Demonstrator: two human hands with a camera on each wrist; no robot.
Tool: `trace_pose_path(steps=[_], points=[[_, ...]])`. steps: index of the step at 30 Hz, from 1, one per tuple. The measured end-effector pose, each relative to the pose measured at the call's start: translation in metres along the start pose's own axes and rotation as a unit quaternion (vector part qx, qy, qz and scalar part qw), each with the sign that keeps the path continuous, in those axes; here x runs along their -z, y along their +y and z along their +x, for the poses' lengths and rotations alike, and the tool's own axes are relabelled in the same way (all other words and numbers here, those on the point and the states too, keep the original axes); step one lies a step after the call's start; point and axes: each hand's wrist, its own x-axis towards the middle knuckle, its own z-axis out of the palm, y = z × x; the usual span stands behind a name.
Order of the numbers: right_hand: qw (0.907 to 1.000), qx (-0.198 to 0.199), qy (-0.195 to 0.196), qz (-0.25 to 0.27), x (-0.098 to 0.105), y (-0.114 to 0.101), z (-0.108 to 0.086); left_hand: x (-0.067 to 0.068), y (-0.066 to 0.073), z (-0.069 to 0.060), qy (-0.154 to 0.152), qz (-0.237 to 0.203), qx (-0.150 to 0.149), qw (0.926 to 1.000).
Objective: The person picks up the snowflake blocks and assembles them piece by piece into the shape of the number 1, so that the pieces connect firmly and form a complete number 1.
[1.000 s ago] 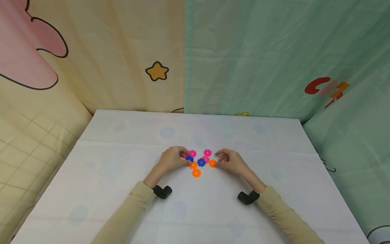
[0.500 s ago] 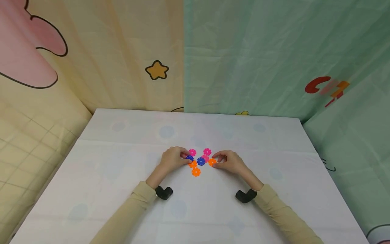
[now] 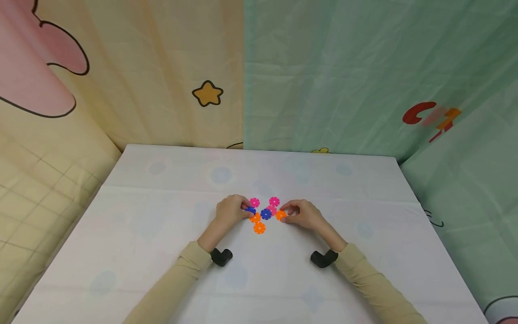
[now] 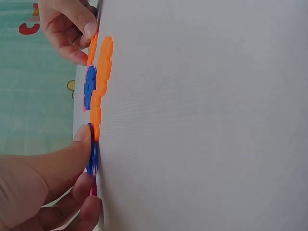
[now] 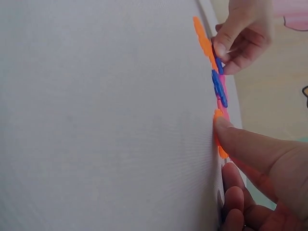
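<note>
In the head view, several small round notched plastic discs lie clustered on the white table. My left hand (image 3: 233, 209) pinches a blue disc (image 3: 251, 210) at the cluster's left side; its thumb lies along the disc's edge in the left wrist view. Across from it, my right hand (image 3: 304, 213) holds an orange disc (image 3: 281, 215) between thumb and fingers. Between the hands are another blue disc (image 3: 265, 213) and a pink disc (image 3: 271, 210), which overlap. Two orange discs (image 3: 259, 228) sit nearest me, and two pink discs (image 3: 274, 201) farthest away. Which discs are joined, I cannot tell.
The white table (image 3: 162, 252) has faint blue spots and its far edge meets a beige curtain (image 3: 182, 54) and a green curtain (image 3: 344, 67). A black wrist mount (image 3: 221, 257) sits on the left wrist, another black mount (image 3: 324, 258) on the right.
My right hand has moved slightly left, and its fingers have come in around the orange disc. The left hand stays at the blue disc, with its forearm shifted slightly right.
</note>
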Motion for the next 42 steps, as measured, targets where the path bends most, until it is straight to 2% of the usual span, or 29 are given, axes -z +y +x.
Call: trace_pose_path(steps=[6, 18, 28, 34, 42], points=[[1.0, 0.003, 0.0, -0.003, 0.002, -0.002, 0.0, 0.001, 0.005, 0.001, 0.004, 0.011, 0.01, 0.9999], [0.9996, -0.024, 0.014, -0.005, 0.002, -0.005, 0.006, -0.002, 0.011, -0.001, 0.02, 0.009, 0.013, 0.9997], [0.9992, -0.011, 0.026, 0.029, 0.001, -0.005, -0.001, -0.006, 0.007, -0.011, 0.052, 0.013, 0.005, 0.9985], [0.9981, 0.023, 0.029, 0.05, 0.0, 0.001, -0.003, -0.008, 0.001, -0.014, 0.066, -0.018, 0.001, 0.9976], [0.997, 0.027, 0.043, 0.058, 0.001, -0.005, -0.004, 0.0, 0.003, -0.011, 0.088, -0.095, -0.001, 0.9915]])
